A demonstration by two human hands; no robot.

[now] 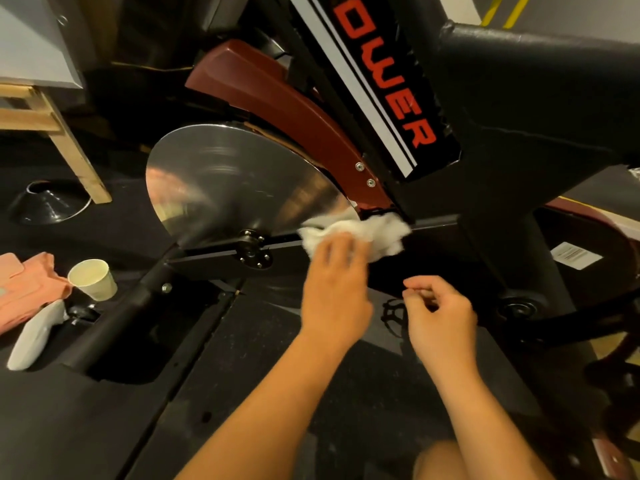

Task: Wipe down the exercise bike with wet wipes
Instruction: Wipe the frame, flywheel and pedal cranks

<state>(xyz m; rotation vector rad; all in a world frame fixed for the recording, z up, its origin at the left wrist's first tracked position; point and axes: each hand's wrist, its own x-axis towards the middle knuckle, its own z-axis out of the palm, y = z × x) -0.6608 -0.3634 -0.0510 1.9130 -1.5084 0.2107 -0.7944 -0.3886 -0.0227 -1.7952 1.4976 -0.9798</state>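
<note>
The exercise bike fills the view, with a black frame (pixel 519 109), a shiny silver flywheel (pixel 225 178) and a dark red guard (pixel 277 95) over it. A crumpled white wet wipe (pixel 377 230) lies against the frame bar at the flywheel's lower right edge. My left hand (pixel 334 289) presses on the wipe with its fingers stretched forward over it; the fingertips are blurred. My right hand (pixel 440 313) hovers just to the right and nearer to me. Its fingers are loosely curled and hold nothing.
On the dark floor mat at the left stand a paper cup (pixel 93 278), a pink cloth (pixel 24 289) and a white pack (pixel 34 334). A black cone (pixel 48 202) and a wooden leg (pixel 72 147) are further back. The bike's base tube (pixel 117 323) runs diagonally.
</note>
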